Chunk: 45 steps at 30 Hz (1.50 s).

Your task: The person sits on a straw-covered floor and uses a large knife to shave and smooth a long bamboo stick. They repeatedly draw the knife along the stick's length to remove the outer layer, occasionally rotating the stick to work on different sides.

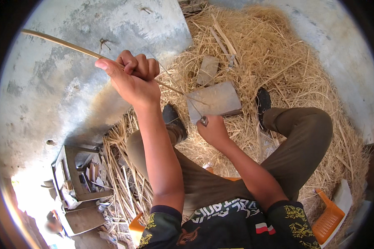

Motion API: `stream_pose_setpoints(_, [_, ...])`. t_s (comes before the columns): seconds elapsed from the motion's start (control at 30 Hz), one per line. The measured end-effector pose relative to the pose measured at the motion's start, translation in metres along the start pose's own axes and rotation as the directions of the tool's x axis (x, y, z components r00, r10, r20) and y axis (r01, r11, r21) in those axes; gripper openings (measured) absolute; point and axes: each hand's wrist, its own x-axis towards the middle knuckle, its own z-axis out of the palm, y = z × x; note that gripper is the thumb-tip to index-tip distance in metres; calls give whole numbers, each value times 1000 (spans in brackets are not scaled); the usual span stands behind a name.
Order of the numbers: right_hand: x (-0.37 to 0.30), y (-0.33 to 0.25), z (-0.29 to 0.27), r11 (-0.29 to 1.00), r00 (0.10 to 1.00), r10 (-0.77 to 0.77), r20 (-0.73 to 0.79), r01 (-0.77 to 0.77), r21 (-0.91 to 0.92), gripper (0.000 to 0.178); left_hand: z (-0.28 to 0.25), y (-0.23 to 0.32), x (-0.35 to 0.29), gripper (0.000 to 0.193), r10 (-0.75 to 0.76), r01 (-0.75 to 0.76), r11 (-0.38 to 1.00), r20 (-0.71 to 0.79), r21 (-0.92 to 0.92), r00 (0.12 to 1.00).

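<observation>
My left hand (133, 79) is raised and closed around a long, thin cane-like strip (62, 42). One end of the strip reaches up and left; the other slants down to the right over a flat grey block (222, 97). My right hand (214, 133) is a fist beside the block's near edge, closed on a tool with a rounded metal end (204, 120). Most of that tool is hidden in the fist. A thin line runs from it up and left toward the cane strip; whether it is a blade or a sliver I cannot tell.
A heap of straw-like shavings (274, 50) spreads over the floor around my feet. A smaller slab (207, 70) lies behind the block. Split sticks (126, 174) and an open wooden cabinet (75, 193) are at left. An orange plastic chair (328, 222) shows at lower right. Another person (53, 224) is at lower left.
</observation>
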Motion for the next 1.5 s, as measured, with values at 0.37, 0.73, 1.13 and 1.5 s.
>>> stream_pose_setpoints(0.37, [11, 78, 21, 944, 945, 329, 2, -328, -13, 34, 7, -4, 8, 73, 41, -38, 998, -54, 56, 998])
stream_pose_setpoints(0.73, [12, 99, 30, 940, 942, 335, -21, -336, -52, 36, -2, -3, 15, 70, 39, -33, 999, -198, 34, 979])
stream_pose_setpoints(1.13, [29, 94, 33, 948, 953, 302, -29, -304, -91, 35, -8, -4, 17, 70, 80, -67, 995, -184, 74, 980])
stream_pose_setpoints(1.5, [20, 128, 34, 881, 886, 456, -83, -463, -100, 33, -6, -10, 24, 68, 78, -72, 996, -141, 49, 987])
